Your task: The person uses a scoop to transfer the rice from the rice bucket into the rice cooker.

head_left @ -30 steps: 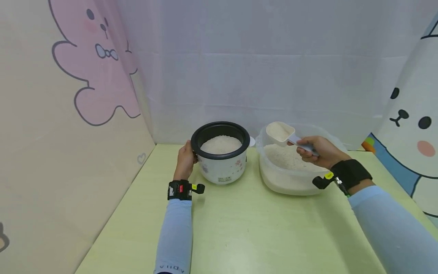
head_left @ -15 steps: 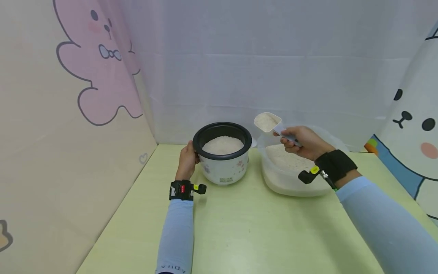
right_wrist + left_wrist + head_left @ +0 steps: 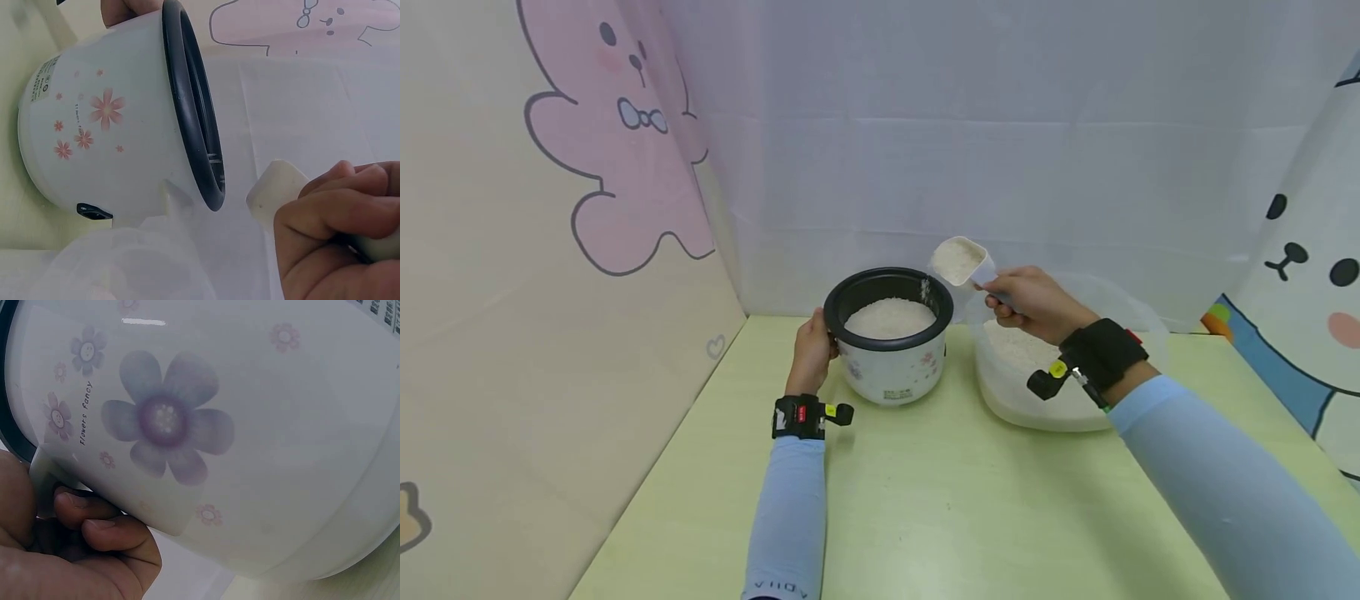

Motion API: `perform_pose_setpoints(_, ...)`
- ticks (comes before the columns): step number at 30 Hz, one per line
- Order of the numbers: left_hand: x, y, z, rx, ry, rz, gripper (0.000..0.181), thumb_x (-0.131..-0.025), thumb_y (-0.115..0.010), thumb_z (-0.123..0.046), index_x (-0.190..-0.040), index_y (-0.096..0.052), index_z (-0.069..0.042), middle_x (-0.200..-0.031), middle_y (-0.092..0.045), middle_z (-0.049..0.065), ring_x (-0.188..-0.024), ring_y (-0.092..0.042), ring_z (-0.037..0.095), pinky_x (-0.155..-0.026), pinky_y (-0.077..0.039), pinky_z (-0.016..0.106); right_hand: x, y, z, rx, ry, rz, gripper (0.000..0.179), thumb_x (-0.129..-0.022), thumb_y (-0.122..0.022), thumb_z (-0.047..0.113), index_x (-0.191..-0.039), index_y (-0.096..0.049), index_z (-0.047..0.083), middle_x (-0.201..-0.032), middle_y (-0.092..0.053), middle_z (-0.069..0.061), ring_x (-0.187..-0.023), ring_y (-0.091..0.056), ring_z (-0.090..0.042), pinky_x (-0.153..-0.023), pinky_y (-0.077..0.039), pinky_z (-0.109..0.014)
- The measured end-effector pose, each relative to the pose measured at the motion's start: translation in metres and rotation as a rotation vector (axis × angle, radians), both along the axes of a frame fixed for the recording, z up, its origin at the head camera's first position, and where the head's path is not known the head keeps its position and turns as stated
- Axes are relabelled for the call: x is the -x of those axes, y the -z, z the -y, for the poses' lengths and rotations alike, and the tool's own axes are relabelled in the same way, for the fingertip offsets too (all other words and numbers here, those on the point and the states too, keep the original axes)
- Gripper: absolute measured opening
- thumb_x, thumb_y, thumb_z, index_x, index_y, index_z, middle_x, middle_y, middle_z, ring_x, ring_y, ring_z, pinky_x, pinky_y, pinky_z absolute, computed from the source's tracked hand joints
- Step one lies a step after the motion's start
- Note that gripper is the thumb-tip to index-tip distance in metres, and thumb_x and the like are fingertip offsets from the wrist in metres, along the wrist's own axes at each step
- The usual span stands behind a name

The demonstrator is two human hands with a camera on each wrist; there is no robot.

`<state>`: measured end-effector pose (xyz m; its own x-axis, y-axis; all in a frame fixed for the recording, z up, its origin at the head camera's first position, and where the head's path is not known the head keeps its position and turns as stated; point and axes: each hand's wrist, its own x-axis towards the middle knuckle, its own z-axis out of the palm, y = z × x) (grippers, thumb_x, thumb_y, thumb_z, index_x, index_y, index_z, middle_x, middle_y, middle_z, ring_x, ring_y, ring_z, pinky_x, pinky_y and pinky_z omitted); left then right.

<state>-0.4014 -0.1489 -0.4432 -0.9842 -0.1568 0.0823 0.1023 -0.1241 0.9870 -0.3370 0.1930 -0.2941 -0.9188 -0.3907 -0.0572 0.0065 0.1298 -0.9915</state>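
Note:
A white rice cooker [image 3: 891,371] with a black rim and printed flowers stands on the table, lidless, with white rice [image 3: 891,318] inside. My left hand [image 3: 810,352] grips its left side handle; curled fingers [image 3: 100,534] show there in the left wrist view. My right hand [image 3: 1037,304] holds a white measuring scoop [image 3: 958,260] by its handle. The scoop, heaped with rice, is tilted near the cooker's right rim. A few grains drop from it past the inside of that rim. In the right wrist view the scoop [image 3: 275,187] is partly hidden by my fingers.
A translucent plastic tub [image 3: 1030,408] of rice stands right of the cooker, beneath my right forearm. The pale green table [image 3: 910,508] ends at a white curtain [image 3: 880,167] behind and a cartoon-printed sheet [image 3: 625,375] on the left.
My right hand has carried the full scoop up and left, from over the tub to the cooker's rim, and grains now fall. My left hand keeps its grip on the handle.

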Motion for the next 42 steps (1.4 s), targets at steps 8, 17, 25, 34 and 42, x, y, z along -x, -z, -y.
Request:
perform_pose_setpoints(8, -0.001, 0.000, 0.001, 0.005, -0.004, -0.013, 0.047, -0.111, -0.040, -0.044, -0.077, -0.050, -0.013, -0.066, -0.040, 0.000, -0.056, -0.039, 0.014, -0.057, -0.035, 0.028, 0.006, 0.005, 0.020, -0.061, 0.056, -0.049, 0.014, -0.110, -0.041, 0.011, -0.098, -0.044, 0.004, -0.083, -0.046, -0.006, -0.063, -0.036, -0.012, -0.060, -0.034, -0.028)
perform_pose_setpoints(17, 0.000, 0.000, 0.000, -0.004, -0.003, -0.001, 0.047, -0.112, -0.039, -0.041, -0.075, -0.048, -0.013, -0.064, -0.040, 0.000, -0.055, -0.039, 0.014, -0.056, -0.035, 0.028, 0.011, 0.013, 0.039, -0.133, 0.137, -0.079, 0.036, -0.110, -0.039, 0.011, -0.078, -0.021, 0.016, -0.081, -0.040, -0.007, -0.064, -0.035, -0.016, -0.061, -0.030, -0.030)
perform_pose_setpoints(25, 0.001, -0.001, -0.002, 0.011, -0.001, 0.002, 0.046, -0.111, -0.040, -0.043, -0.077, -0.051, -0.013, -0.066, -0.041, 0.000, -0.057, -0.040, 0.014, -0.057, -0.035, 0.027, 0.014, 0.017, 0.049, -0.179, 0.182, -0.117, 0.029, -0.108, -0.040, 0.011, -0.080, -0.036, 0.009, -0.077, -0.047, -0.007, -0.059, -0.031, -0.014, -0.062, -0.031, -0.032)
perform_pose_setpoints(34, 0.000, 0.003, 0.001, 0.005, 0.014, -0.046, 0.050, -0.111, -0.038, -0.046, -0.072, -0.043, -0.015, -0.060, -0.036, -0.002, -0.052, -0.035, 0.013, -0.056, -0.035, 0.028, 0.016, 0.020, 0.066, -0.253, 0.216, -0.191, 0.029, -0.105, -0.040, 0.012, -0.112, -0.056, -0.011, -0.088, -0.053, -0.012, -0.064, -0.037, -0.016, -0.059, -0.035, -0.030)
perform_pose_setpoints(42, -0.001, 0.002, 0.000, 0.001, 0.008, -0.043, 0.047, -0.112, -0.037, -0.042, -0.074, -0.045, -0.014, -0.064, -0.038, -0.002, -0.054, -0.037, 0.013, -0.056, -0.034, 0.027, 0.020, 0.023, 0.080, -0.280, 0.211, -0.220, 0.025, -0.104, -0.041, 0.010, -0.111, -0.055, -0.009, -0.120, -0.054, -0.023, -0.074, -0.042, -0.021, -0.062, -0.035, -0.032)
